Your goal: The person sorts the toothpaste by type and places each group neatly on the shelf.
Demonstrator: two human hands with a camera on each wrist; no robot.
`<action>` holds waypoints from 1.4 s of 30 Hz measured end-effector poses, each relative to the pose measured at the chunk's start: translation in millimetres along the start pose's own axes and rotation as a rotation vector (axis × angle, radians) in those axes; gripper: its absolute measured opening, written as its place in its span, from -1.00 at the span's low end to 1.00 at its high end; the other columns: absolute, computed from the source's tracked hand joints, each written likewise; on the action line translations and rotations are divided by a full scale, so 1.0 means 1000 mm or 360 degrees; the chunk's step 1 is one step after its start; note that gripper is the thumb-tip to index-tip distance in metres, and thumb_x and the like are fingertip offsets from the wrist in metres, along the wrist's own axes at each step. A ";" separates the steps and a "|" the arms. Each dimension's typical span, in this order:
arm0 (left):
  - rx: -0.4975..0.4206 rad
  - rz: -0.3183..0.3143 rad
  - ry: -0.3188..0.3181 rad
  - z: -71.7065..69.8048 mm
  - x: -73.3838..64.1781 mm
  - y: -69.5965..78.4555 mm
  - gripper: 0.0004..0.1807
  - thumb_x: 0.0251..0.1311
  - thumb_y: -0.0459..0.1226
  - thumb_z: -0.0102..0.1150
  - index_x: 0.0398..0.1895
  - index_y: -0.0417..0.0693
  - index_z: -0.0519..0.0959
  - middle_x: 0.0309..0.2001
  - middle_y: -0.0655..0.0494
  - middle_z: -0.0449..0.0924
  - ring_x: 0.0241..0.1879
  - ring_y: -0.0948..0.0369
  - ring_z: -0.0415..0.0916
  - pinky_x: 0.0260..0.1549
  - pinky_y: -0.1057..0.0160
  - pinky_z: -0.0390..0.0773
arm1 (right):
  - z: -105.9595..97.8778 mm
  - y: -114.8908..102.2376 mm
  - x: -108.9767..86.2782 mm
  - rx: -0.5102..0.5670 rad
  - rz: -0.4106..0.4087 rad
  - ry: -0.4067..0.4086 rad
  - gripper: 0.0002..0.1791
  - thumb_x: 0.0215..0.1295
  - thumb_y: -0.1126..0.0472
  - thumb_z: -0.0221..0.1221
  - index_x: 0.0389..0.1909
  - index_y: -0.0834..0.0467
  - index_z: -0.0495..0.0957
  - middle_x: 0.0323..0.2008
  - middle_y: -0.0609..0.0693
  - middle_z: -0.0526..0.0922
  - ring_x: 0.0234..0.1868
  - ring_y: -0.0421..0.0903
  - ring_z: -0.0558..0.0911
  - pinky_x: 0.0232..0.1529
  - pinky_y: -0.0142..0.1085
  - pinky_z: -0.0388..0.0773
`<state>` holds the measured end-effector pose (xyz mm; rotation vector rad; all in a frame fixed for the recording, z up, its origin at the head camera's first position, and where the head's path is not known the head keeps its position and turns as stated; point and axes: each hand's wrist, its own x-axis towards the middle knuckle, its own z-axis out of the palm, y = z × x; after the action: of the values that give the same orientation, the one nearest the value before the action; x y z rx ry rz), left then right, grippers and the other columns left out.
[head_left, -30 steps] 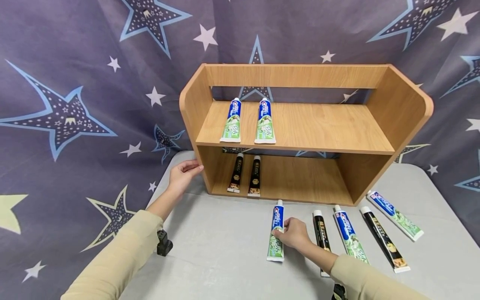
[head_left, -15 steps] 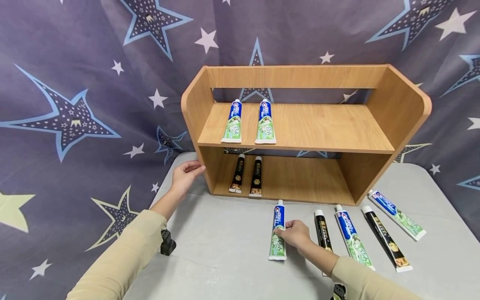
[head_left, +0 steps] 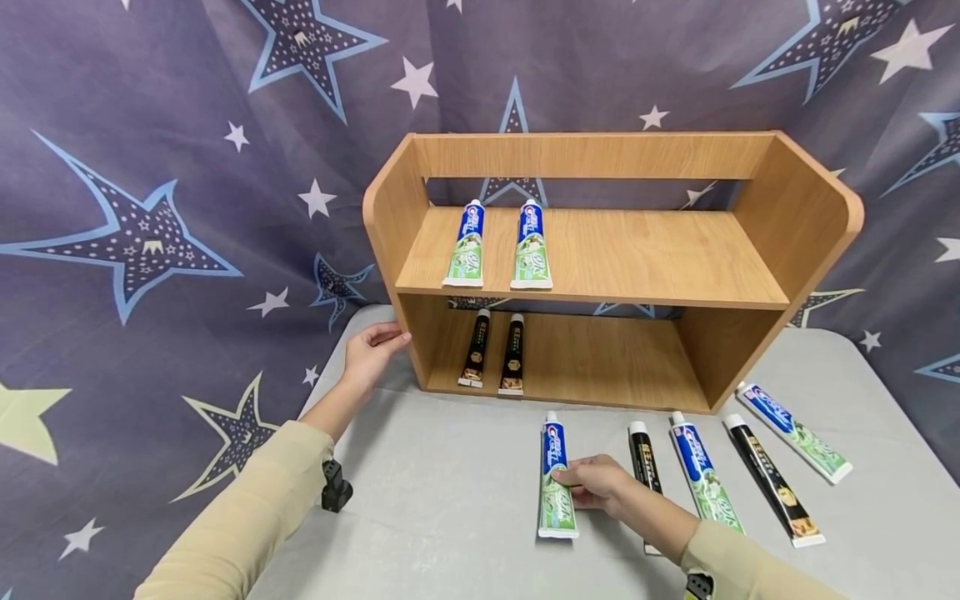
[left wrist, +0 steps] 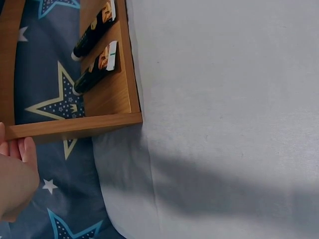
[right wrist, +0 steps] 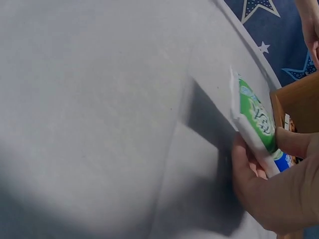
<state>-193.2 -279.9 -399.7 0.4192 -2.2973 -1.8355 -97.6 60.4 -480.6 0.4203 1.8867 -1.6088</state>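
Observation:
Between the thumb and fingers of my right hand [head_left: 603, 483] is a blue-and-green toothpaste tube [head_left: 557, 510], cap pointing toward the shelf. In the right wrist view the tube [right wrist: 255, 112] is tilted above the cloth, its shadow lying apart from it. My left hand [head_left: 367, 357] touches the left side panel of the wooden two-tier shelf [head_left: 600, 300] with its fingertips; the left wrist view shows those fingers [left wrist: 29, 149] against the panel. Two blue-and-green tubes [head_left: 532, 250] lie on the upper tier, and two black toothpaste tubes [head_left: 512, 354] on the lower one.
Right of the right hand, several more tubes lie on the grey cloth-covered table [head_left: 435, 500]: a black tube [head_left: 645, 458] partly hidden by the forearm, a blue-and-green tube [head_left: 703, 475], another black tube [head_left: 772, 479] and a blue-and-green one [head_left: 795, 433]. Behind hangs a star-patterned curtain [head_left: 187, 333].
My right hand and the blue-and-green tube in it have moved slightly toward me, away from the shelf; the thumb now lies over the tube's face. The left hand stays at the side panel.

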 end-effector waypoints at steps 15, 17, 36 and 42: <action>-0.0037 -0.0017 -0.0038 0.000 -0.001 0.001 -0.58 0.14 -0.35 0.29 0.05 -0.38 0.52 -0.43 0.47 0.58 -0.41 0.59 0.53 -0.24 0.56 0.60 | -0.009 -0.011 -0.008 0.0022 0.0040 -0.0107 -0.63 0.15 0.39 0.26 -0.03 0.42 0.46 -0.49 0.01 0.67 -0.53 -0.20 0.61 -0.33 -0.33 0.72; -0.0040 -0.0023 -0.0039 0.000 -0.001 0.002 -0.59 0.15 -0.36 0.27 0.05 -0.39 0.51 -0.43 0.47 0.57 -0.41 0.59 0.53 -0.23 0.54 0.61 | -0.010 -0.015 -0.010 0.0035 0.0024 -0.0135 -0.63 0.15 0.39 0.26 -0.03 0.42 0.46 -0.49 0.00 0.68 -0.53 -0.21 0.62 -0.33 -0.33 0.72; -0.0049 -0.0054 -0.0050 -0.001 0.002 0.000 -0.56 0.15 -0.33 0.30 0.07 -0.36 0.51 -0.36 0.39 0.62 -0.40 0.56 0.55 -0.23 0.56 0.62 | -0.034 -0.052 -0.035 0.0058 -0.0139 -0.0397 -0.77 0.21 0.32 0.24 -0.13 0.34 0.57 -0.50 -0.08 0.72 -0.49 -0.27 0.65 -0.31 -0.40 0.70; -0.0014 -0.0048 -0.0056 -0.001 0.001 0.001 -0.55 0.14 -0.31 0.31 0.08 -0.36 0.50 -0.36 0.40 0.61 -0.40 0.58 0.54 -0.20 0.52 0.64 | -0.047 -0.065 -0.046 -0.0001 -0.0188 -0.0415 -0.70 0.22 0.27 0.25 -0.07 0.33 0.57 -0.48 -0.12 0.72 -0.48 -0.30 0.64 -0.32 -0.42 0.68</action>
<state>-193.5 -281.3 -398.5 0.4259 -2.3172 -1.8806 -113.1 99.5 -398.0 0.0934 1.7406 -1.6510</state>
